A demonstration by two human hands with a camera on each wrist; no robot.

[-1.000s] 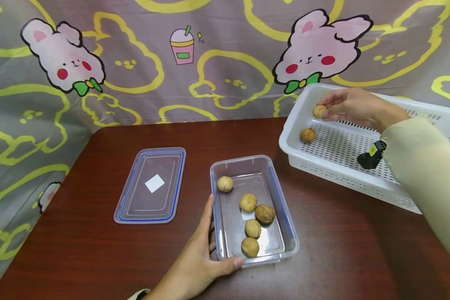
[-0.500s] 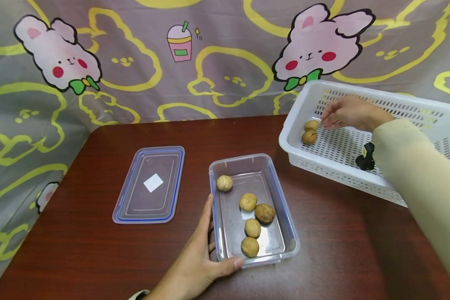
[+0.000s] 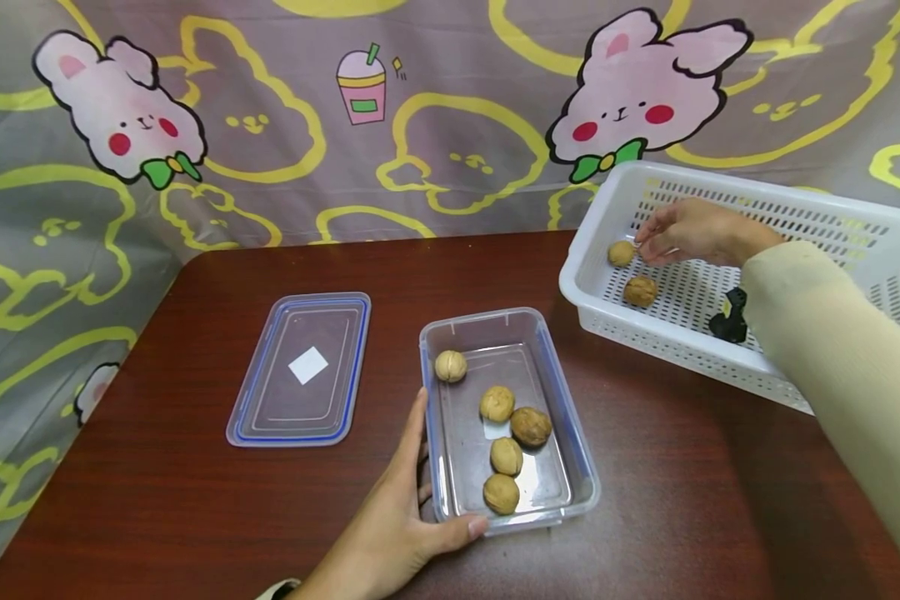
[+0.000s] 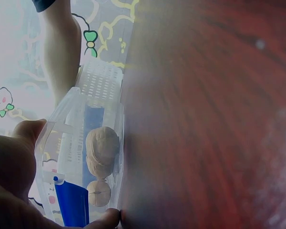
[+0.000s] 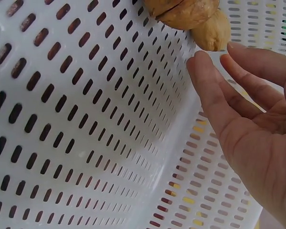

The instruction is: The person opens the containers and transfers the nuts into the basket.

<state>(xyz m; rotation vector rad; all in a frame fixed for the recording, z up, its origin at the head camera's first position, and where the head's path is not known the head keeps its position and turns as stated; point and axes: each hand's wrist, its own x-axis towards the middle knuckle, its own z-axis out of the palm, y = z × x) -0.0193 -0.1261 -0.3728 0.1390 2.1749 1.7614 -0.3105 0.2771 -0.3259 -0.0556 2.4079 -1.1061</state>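
Note:
In the head view my left hand [image 3: 393,508] holds the near left corner of a clear plastic container [image 3: 589,483], thumb on the front wall and fingers along the left side. Several walnuts [image 3: 497,404] lie inside it. My right hand [image 3: 693,232] reaches into a white perforated basket [image 3: 690,354] at the right. Just left of its fingertips sits a pale walnut [image 3: 621,253]; a browner walnut [image 3: 640,291] lies nearer the basket's front wall. In the right wrist view the loosely bent fingers [image 5: 209,90] hold nothing and come close to the pale walnut [image 5: 212,32].
A clear lid [image 3: 300,408] with a blue seal and white square label lies left of the container on the dark red table [image 3: 157,467]. A black object [image 3: 729,318] shows by the right sleeve. Patterned cloth [image 3: 270,100] hangs behind the table.
My right hand has let go of the pale walnut inside the basket and moved slightly down. The browner walnut has rolled right and toward me, apart from the pale one. My left hand stays put.

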